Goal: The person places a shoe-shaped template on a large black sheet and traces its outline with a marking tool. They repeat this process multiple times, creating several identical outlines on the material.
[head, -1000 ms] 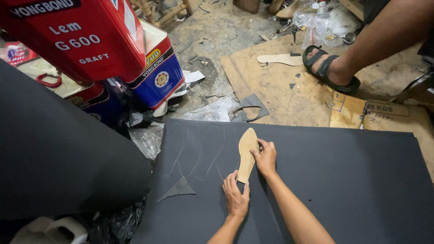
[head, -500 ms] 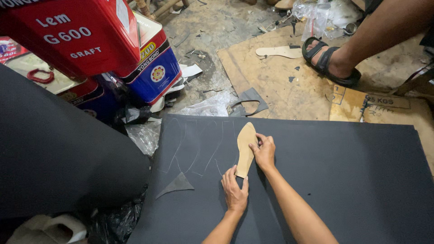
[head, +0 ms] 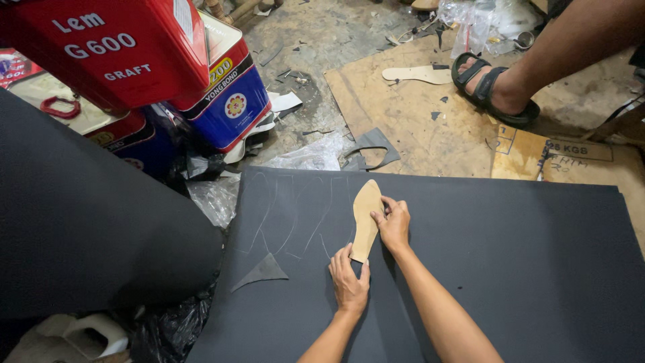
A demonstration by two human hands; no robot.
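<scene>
A tan sole-shaped template (head: 365, 218) lay flat on a large dark sheet (head: 510, 269), near the sheet's far edge. The left hand (head: 349, 279) rested palm-down at the template's near end, fingers spread flat and pinching nothing. The right hand (head: 393, 222) pressed on the template's right edge, fingers bent; whether it held a tool could not be told. Faint traced outlines (head: 289, 215) ran left of the template. The sheet stretched bare to the right. Another person's sandalled foot (head: 494, 91) stood far right on cardboard (head: 410, 128).
</scene>
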